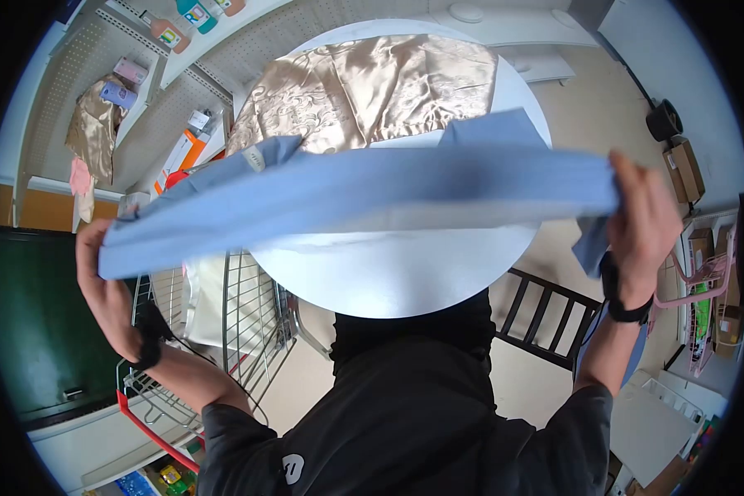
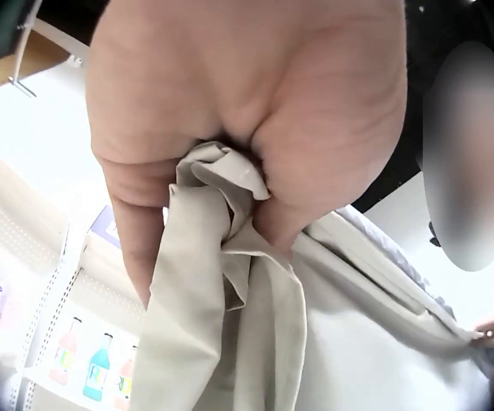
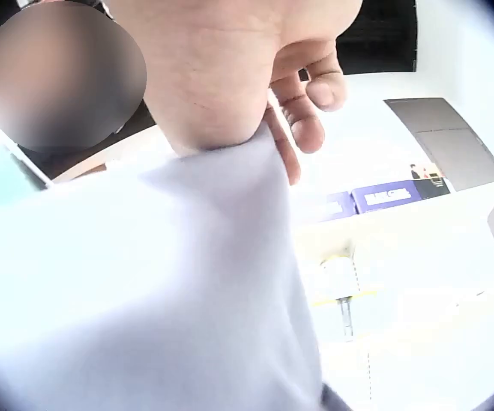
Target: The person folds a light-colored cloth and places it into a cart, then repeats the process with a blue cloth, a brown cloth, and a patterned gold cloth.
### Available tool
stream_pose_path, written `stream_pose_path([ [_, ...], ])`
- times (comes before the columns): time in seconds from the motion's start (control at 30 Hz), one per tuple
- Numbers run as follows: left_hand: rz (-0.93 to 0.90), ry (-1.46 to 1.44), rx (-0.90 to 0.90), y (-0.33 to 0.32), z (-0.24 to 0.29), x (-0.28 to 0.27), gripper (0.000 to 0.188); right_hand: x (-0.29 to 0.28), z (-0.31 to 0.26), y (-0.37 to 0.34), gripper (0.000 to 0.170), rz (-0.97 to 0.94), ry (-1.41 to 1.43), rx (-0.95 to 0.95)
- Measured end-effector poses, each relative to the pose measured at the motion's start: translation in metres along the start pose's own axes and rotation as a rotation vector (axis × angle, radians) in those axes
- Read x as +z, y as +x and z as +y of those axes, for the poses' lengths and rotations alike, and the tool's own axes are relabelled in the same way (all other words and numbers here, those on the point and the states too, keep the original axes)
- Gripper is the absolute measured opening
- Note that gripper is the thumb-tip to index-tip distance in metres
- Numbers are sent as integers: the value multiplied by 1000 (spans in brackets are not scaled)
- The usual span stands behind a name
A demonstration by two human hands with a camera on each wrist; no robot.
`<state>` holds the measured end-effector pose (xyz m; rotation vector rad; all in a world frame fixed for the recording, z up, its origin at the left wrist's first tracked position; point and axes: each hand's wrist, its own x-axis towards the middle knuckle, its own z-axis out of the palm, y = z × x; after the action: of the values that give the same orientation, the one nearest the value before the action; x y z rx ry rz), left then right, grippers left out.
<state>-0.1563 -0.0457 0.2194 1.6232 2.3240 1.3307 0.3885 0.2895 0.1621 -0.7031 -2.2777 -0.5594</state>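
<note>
A light blue cloth (image 1: 372,194) is stretched wide between my two hands above the round white table (image 1: 405,273), blurred by motion. My left hand (image 1: 103,269) grips its left end; in the left wrist view the bunched cloth (image 2: 191,282) looks beige and hangs in folds from between the fingers. The right hand (image 1: 645,219) pinches the other end, with a darker blue piece hanging beneath it. From the right wrist, the cloth (image 3: 204,274) appears pale under thumb and fingers. A small white patch shows on the cloth's far left part. Behind it, a shiny champagne satin cloth (image 1: 372,87) lies on the table.
A wire shopping cart (image 1: 248,306) with white fabric in it stands at the left, close to the table. A black slatted rack (image 1: 546,318) is at the right. Shelves with several bottles (image 1: 196,15) rise at the back left.
</note>
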Motion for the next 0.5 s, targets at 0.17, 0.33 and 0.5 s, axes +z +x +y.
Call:
stream_pose_path([
  [0.17,-10,111,69,68,-6,-42,45,-5,58,22,33,199,-50,332],
  [0.33,-37,-1,25,129,-39,-101,32,-27,108,34,28,196,-114,644],
  [0.5,45,-435,37,151,-89,-147,24,-35,148,30,34,431,47,532],
])
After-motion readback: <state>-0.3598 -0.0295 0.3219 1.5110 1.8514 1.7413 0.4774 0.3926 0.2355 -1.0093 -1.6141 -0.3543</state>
